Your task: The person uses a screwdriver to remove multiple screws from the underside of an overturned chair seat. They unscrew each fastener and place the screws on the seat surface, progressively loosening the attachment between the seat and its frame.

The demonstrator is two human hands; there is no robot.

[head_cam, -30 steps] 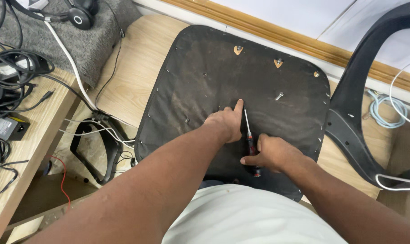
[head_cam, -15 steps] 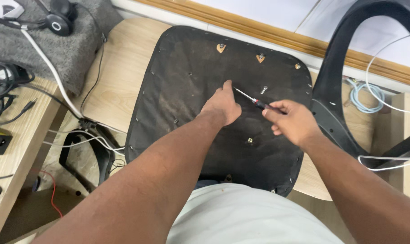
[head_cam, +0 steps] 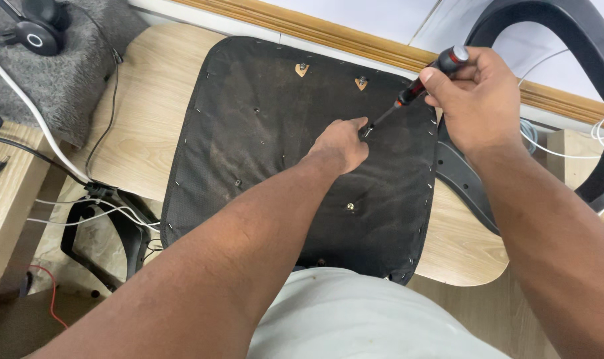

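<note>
A black fabric-covered chair seat (head_cam: pixel 262 153) lies upside down on a light wooden board (head_cam: pixel 142 126). My left hand (head_cam: pixel 342 143) rests on the fabric, its fingertips pinching a small upright screw (head_cam: pixel 366 130). My right hand (head_cam: pixel 475 96) grips a red-and-black screwdriver (head_cam: pixel 418 86) by its handle, held slanted, with the tip down on that screw. Two more screws in wooden cut-outs (head_cam: pixel 302 68) sit near the seat's far edge, and another screw (head_cam: pixel 349 207) stands near the front.
A black plastic chair backrest frame (head_cam: pixel 548 40) stands at the right. A grey cloth with a headset (head_cam: pixel 36 33) is at the top left. White and black cables (head_cam: pixel 69 199) and a black armrest (head_cam: pixel 109 239) lie at the left.
My right hand lifted the screwdriver from lying on the seat, raised it up and to the right, and set its tip on the screw. My left hand moved to pinch that screw.
</note>
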